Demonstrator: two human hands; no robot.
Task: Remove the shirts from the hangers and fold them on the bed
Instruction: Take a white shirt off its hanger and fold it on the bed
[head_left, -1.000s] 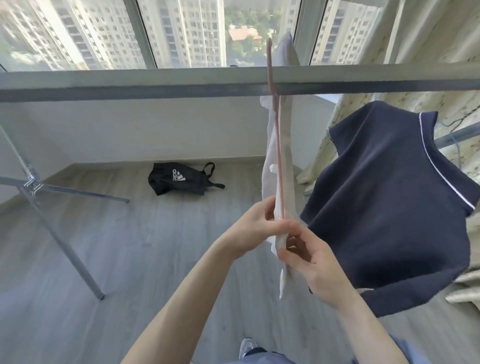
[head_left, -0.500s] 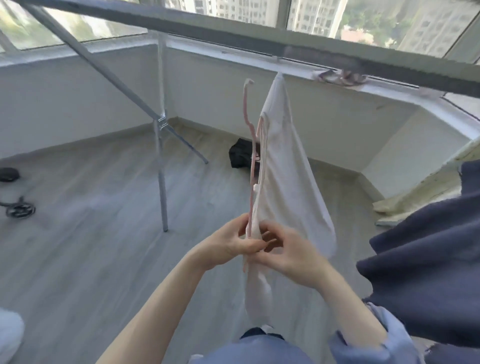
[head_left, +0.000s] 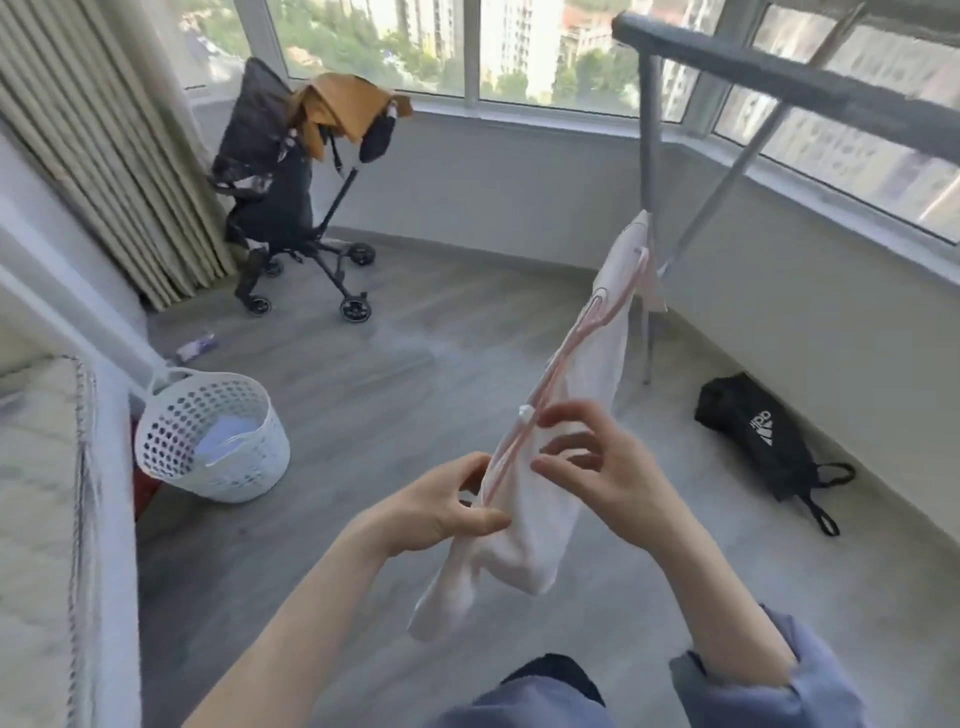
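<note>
A small white shirt (head_left: 582, 374) hangs on a thin pink hanger (head_left: 582, 325), both tilted and held in the air in front of me, off the drying rack. My left hand (head_left: 441, 506) pinches the shirt's lower part between thumb and fingers. My right hand (head_left: 597, 467) is at the shirt's right side with its fingers curled near the hanger's lower bar; its thumb touches the cloth. The shirt's bottom end droops below my hands. The bed's mattress edge (head_left: 47, 467) lies at the far left.
A grey drying rack (head_left: 810, 98) stands at the upper right. A white perforated basket (head_left: 208, 436) sits by the bed, a black stroller (head_left: 291, 197) near the curtains (head_left: 104, 156), and a black bag (head_left: 758, 436) on the floor at the right. Windows run along the back.
My view has swung left, from the rack toward the bed side. The white shirt and hanger have come away from the rail with my hands. The navy shirt is out of view.
</note>
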